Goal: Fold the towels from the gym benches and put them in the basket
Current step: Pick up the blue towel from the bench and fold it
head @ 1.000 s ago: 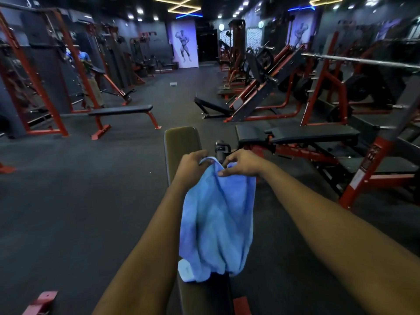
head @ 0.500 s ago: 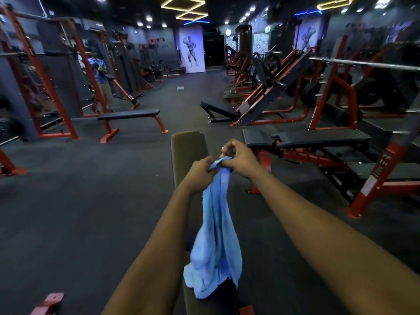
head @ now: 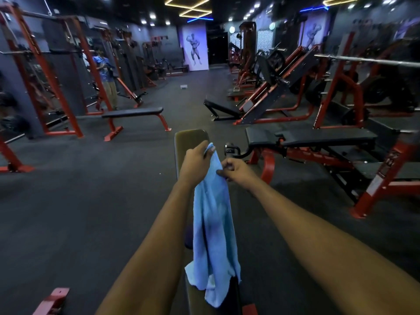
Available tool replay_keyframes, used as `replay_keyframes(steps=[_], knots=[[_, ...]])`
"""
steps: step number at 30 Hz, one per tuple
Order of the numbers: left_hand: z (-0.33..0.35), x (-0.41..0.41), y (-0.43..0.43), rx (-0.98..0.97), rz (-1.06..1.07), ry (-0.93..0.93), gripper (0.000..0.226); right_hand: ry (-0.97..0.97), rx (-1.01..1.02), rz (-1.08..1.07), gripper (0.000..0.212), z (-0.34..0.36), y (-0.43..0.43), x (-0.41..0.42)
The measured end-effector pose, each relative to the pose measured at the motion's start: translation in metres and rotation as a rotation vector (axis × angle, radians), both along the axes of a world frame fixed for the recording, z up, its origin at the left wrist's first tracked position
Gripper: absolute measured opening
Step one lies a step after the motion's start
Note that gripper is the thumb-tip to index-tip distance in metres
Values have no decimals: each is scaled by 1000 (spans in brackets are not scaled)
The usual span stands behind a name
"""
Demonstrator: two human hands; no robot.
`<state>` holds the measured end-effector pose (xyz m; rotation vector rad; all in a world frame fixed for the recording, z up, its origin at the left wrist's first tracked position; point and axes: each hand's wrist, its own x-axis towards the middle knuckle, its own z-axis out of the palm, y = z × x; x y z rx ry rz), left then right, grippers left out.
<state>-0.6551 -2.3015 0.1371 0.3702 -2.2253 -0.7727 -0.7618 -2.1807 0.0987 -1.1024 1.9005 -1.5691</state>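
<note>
left hand [head: 197, 160] clamped on towel [head: 213, 226] top corner, right hand [head: 236, 171] pinching its edge just below. soft, light, limp; best gripped at the corners.

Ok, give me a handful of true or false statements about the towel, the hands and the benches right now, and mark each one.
1. The left hand grips the top of the blue towel. True.
2. The towel is neatly folded flat on the bench. False: it hangs down loose and bunched over the long bench in front of the person.
3. The right hand pinches the towel's edge lower than the left hand's grip. True.
4. A basket stands on the floor beside the bench. False: no basket is in view.
5. A towel lies on the flat bench to the left. False: its pad shows nothing on it.
</note>
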Motion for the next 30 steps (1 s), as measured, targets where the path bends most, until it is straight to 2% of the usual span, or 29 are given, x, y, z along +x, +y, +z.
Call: replay_keyframes(steps=[2, 4, 5, 7, 8, 10, 14, 16, 17, 20, 23, 25, 28, 30], knots=[[9, 1, 4, -15, 62, 91, 25, -30, 79, 138, 17, -12, 2, 5], [17, 1, 3, 17, 207, 218, 21, 8, 166, 151, 9, -32, 3, 4], [21, 3, 3, 47, 303, 296, 21, 40, 207, 100, 8, -40, 5, 3], [26, 8, -1, 69, 487, 387, 23, 147, 266, -86, 35, -53, 10, -8], [26, 12, -3, 55, 538, 372, 23, 186, 252, -170, 40, -53, 13, -10], [22, 12, -8, 29, 439, 249, 21, 208, 143, -254, 33, -43, 15, -14], [4, 6, -3, 110, -150, -234, 17, 282, -35, -286, 10, -1, 7, -7], [-4, 5, 4, 57, -225, -393, 18, 245, -116, -335, 9, 10, 3, -6], [-8, 4, 6, 6, -211, -404, 19, 232, -128, -357, 14, 10, 3, -8], [-9, 4, 8, -100, -147, -227, 23, 149, -73, -294, 27, 1, 10, -8], [-3, 2, 9, -114, -50, -4, 26, 122, 160, -73, 17, -26, 21, -9], [0, 1, 6, -47, 45, 124, 24, 150, 306, -20, 16, -51, 27, -8], [7, 3, 6, 30, 82, 204, 23, 97, 225, -92, 15, -67, 28, -1], [12, 3, 11, 26, -3, 155, 29, -23, 126, -87, 37, -58, 23, 7]])
